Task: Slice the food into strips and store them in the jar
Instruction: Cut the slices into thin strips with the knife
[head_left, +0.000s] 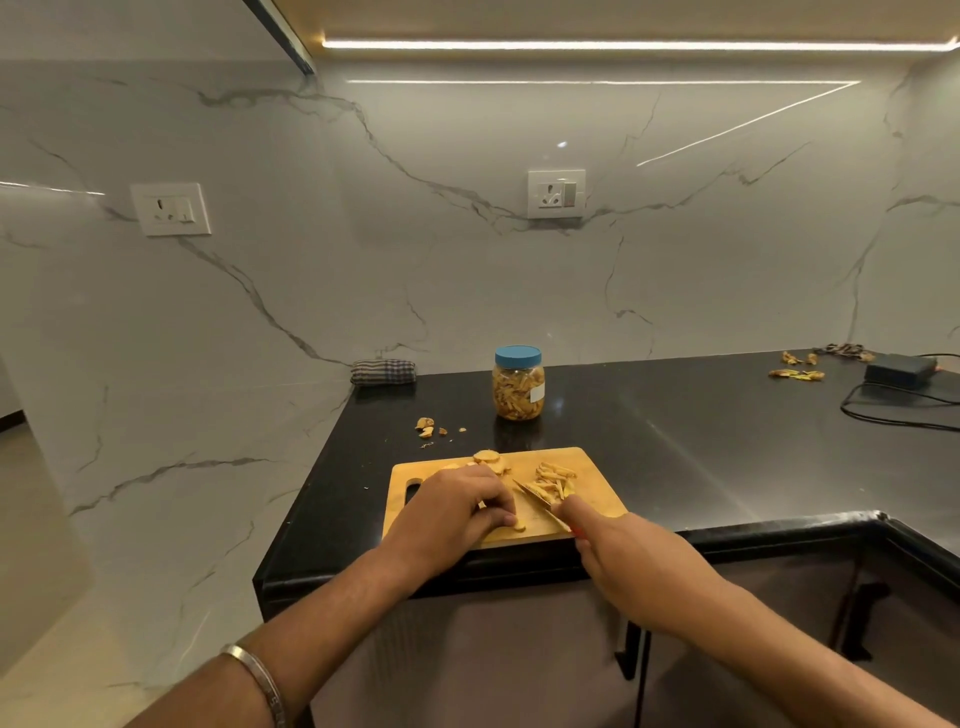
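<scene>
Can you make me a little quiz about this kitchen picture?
1. True or false: the jar has its blue lid on.
2. The right hand holds what? A) spoon B) knife C) cup
3. Fill in: the cut strips lie on the wooden ______.

Extra look: the left hand presses down a piece of food beside the blade.

Key: 1 true; 2 B; 3 cutting board.
</scene>
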